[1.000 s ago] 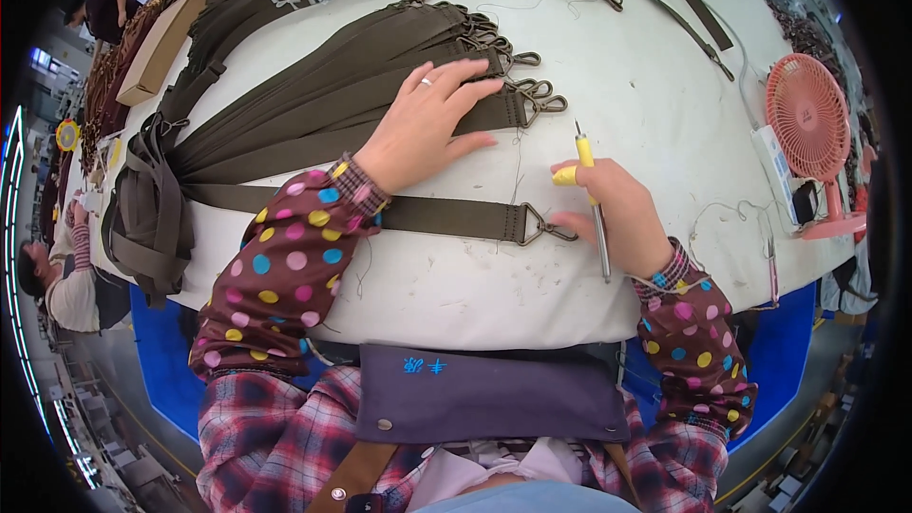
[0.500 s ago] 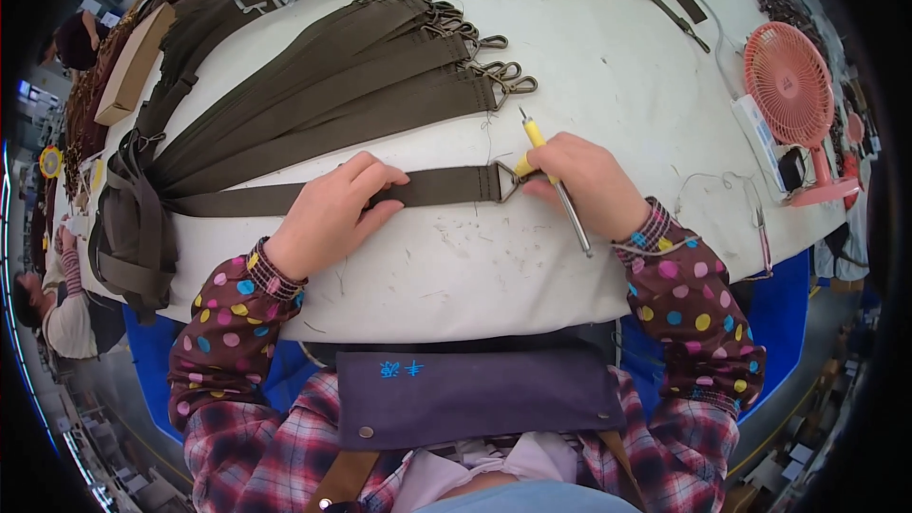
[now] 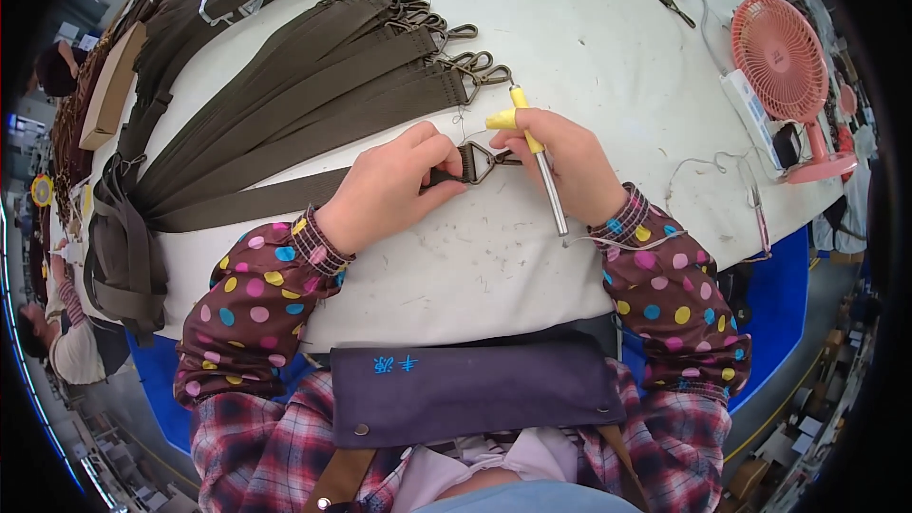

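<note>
My left hand [image 3: 394, 176] pinches a dark olive-brown webbing strap [image 3: 256, 201] close to its stitched right end. A triangular metal ring [image 3: 488, 160] sits at that end, and a snap hook [image 3: 510, 159] extends from it toward my right fingers. In my right hand [image 3: 570, 166] is a pen-shaped tool [image 3: 551, 195] with a silver barrel and yellow wrapping, its thin tip pointing away from me. A thin cord runs from the barrel's near end to my right wrist. Whether my right fingertips touch the hook, I cannot tell.
More straps [image 3: 361, 100] fan out beyond, their snap hooks [image 3: 480, 68] bunched together. The gathered bundle [image 3: 128, 266] hangs at the table's left edge. To the right stand a pink fan [image 3: 781, 57] and a white power strip [image 3: 750, 122]. A cardboard box [image 3: 112, 85] lies far left; a person [image 3: 76, 347] is beyond.
My left hand has slid right along the strap, closer to the ring. The strap's end has shifted left and away from me. My right hand has moved slightly left, with the tool more upright.
</note>
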### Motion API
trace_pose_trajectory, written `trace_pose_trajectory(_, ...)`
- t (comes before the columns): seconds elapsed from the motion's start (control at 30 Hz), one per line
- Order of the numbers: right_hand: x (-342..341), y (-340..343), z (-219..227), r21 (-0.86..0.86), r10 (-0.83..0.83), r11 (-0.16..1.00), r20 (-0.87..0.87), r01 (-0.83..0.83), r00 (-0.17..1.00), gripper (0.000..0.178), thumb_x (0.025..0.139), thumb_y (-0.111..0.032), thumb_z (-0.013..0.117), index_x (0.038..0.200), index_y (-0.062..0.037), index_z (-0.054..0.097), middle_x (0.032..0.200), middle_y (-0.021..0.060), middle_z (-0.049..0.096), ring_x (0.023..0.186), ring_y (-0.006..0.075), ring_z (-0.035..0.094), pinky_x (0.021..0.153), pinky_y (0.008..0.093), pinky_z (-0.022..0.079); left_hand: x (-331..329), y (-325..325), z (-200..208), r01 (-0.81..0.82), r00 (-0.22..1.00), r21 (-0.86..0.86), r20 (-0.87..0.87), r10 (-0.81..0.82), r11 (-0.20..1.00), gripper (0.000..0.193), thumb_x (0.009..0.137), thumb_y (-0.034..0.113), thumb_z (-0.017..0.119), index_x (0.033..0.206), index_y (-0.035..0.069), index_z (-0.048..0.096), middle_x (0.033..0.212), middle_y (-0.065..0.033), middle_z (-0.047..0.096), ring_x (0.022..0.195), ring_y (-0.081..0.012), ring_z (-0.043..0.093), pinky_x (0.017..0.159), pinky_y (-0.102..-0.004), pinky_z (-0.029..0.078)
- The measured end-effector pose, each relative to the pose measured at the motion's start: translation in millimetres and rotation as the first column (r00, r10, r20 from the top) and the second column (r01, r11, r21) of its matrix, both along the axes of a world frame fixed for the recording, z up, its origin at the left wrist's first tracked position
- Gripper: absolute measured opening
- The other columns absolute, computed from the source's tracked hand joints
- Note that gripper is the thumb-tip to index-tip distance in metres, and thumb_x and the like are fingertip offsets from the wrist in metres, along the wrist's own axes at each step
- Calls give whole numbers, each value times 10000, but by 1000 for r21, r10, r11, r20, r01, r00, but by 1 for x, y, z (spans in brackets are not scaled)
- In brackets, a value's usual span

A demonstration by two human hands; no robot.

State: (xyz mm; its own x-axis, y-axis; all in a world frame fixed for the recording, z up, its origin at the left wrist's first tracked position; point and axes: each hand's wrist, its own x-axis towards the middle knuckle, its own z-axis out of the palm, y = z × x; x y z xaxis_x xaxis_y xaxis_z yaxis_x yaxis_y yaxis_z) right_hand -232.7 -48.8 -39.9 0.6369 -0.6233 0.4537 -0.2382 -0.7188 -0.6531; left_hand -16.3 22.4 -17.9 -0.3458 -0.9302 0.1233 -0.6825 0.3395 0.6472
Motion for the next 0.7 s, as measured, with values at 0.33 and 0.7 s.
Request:
trace_pose_trajectory(0.33,26,18,18,753,-178,655,229,-59,957,196,918,-192,595,922,1,560,664,30,573,567,40,509,506,209,433,14,-1,4,-32,975,282,-201,92,959,128,815,63,667,845,22,549,773,-63,550,654,-149,531,593,-280,447)
trace_pose_trajectory(0.7,28,22,5,517,-147,853,104,73,984,311,864,-194,656,796,-32,400,610,62,565,501,114,518,470,259,404,9,-2,-9,-11,990,-8,-142,10,1000,124,824,87,642,845,43,529,785,-101,595,703,-270,592,621,-335,470)
